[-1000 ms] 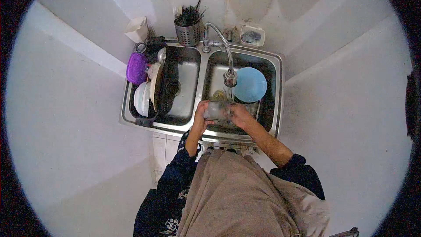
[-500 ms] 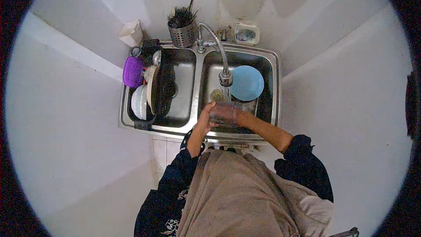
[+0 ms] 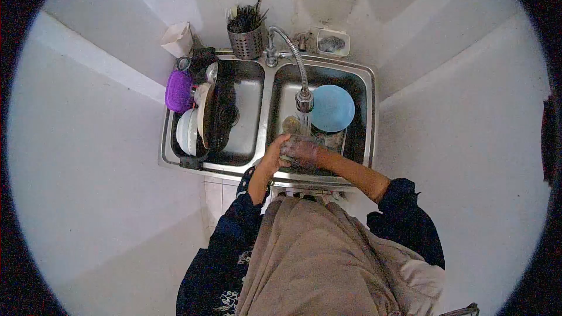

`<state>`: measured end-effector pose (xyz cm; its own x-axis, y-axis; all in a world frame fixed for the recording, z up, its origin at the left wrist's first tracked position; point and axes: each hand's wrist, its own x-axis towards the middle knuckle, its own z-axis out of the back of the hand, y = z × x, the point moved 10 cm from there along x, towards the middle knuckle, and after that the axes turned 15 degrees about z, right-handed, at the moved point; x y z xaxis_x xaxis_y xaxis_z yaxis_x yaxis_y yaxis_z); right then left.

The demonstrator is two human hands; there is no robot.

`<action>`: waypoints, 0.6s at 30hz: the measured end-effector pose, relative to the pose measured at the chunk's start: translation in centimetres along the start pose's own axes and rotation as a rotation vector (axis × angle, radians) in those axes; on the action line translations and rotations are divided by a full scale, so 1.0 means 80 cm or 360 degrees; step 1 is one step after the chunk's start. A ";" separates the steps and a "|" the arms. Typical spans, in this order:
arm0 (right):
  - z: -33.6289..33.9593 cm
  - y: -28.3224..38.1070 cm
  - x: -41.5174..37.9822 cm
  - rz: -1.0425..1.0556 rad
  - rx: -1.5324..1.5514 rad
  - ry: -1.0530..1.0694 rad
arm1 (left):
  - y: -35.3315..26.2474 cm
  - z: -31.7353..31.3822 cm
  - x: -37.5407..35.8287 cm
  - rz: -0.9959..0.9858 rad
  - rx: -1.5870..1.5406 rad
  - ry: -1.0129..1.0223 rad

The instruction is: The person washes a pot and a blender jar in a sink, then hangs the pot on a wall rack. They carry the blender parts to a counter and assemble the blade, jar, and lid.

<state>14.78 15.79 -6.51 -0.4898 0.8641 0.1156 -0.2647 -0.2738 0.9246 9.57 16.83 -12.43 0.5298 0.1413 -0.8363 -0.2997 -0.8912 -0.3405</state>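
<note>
Below the running faucet, at the front of the right basin, my left hand is wrapped round the left side of a clear container. My right hand reaches into or behind this see-through container, and its fingers look blurred through the wall. Whether they grip anything cannot be made out. Water runs down just beyond both hands. A light blue bowl sits in the right basin behind my right hand. Next to the stream lies a small yellowish round item.
A black rack along the left basin holds white bowls and a purple basket. Behind the sink stand a metal cutlery holder, a white container and a small tray with a scrubber.
The view has shifted slightly. Both hands stay at the container under the water, with only a small change in how my right hand lies.
</note>
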 end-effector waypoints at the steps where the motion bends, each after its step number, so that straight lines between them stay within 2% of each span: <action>1: -0.006 -0.034 -0.010 -0.0405 0.0206 -0.0050 | -0.010 -0.008 -0.007 -0.0037 0.0059 -0.0010; 3: -0.020 -0.090 -0.022 -0.0525 0.0192 -0.0111 | -0.022 -0.021 -0.022 -0.0104 0.0156 -0.0032; 4: -0.029 -0.134 -0.020 -0.0233 -0.0034 -0.0130 | -0.024 -0.018 -0.023 -0.0164 0.0125 -0.0046; 6: -0.017 -0.143 -0.025 -0.0227 0.0287 -0.0456 | -0.024 -0.011 -0.014 -0.0282 0.0069 -0.0068; 8: -0.023 -0.087 -0.048 -0.0803 0.1406 -0.1052 | -0.013 0.006 0.010 -0.0278 0.0084 -0.0144; 11: -0.013 -0.041 -0.058 -0.0603 0.1356 -0.1078 | -0.019 0.005 -0.011 -0.0197 0.0091 -0.0093; 12: -0.003 -0.025 -0.057 -0.0547 0.0805 -0.0725 | -0.019 0.001 -0.021 -0.0149 0.0097 -0.0050; 13: 0.010 -0.011 -0.057 -0.0478 0.0255 -0.0370 | -0.013 0.018 -0.014 -0.0154 -0.0070 -0.0208; 14: 0.011 -0.002 -0.055 -0.0398 -0.0290 -0.0014 | -0.006 0.021 -0.009 -0.0117 -0.0087 -0.0146; 17: 0.033 -0.012 -0.055 -0.0310 -0.0389 -0.0243 | 0.006 0.020 -0.004 0.0029 -0.0171 0.0075; 18: 0.039 -0.016 -0.056 -0.0281 -0.0421 -0.0318 | 0.004 0.021 -0.003 -0.0004 -0.0206 0.0050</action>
<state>19.87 13.57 -7.07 -0.2527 0.9659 0.0555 -0.5489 -0.1903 0.8140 7.99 17.21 -13.04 0.5557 0.1318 -0.8209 -0.1948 -0.9392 -0.2826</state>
